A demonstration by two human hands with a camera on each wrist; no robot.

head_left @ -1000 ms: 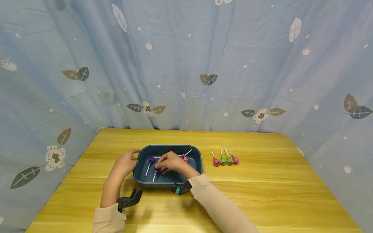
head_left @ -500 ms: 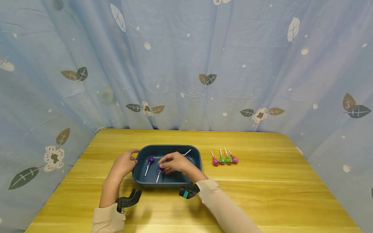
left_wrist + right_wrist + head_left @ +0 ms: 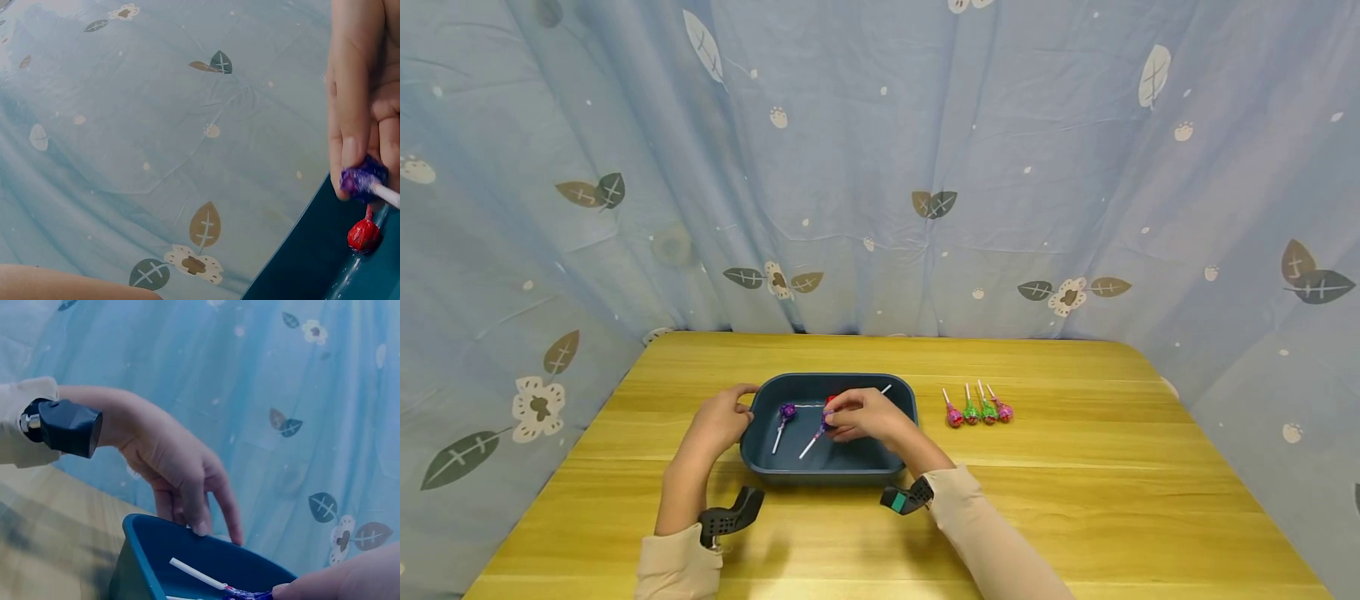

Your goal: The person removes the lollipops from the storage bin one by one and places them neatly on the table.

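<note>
"Two hands at the tray (image 3: 805, 476): what is each doing?"

"The right hand (image 3: 871, 415) pinches a purple lollipop (image 3: 361, 180) by its candy, thumb against fingers, over the tray. The stick slants free toward the near left. The left hand (image 3: 721, 421) rests at the left rim; whether its fingers nip the wall, I can't tell."

"Is the lollipop off the tray floor?"

"The views don't settle that."

"What would make this go well?"

"I'd keep the pinch light but square on the candy, since the loose stick could swing or snag. The red lollipop (image 3: 364, 237) lies just beyond the fingertips in the head view, so a low sweep might nudge it. I'd have the left hand steady the tray."

"And the others?"

"A second purple one (image 3: 787, 412) lies toward the tray's left end. One white stick (image 3: 886, 389) shows past the right hand, the rest hidden. On the table (image 3: 1075, 467), four pink and green lollipops (image 3: 972, 414) lie side by side, right of the tray."
</note>
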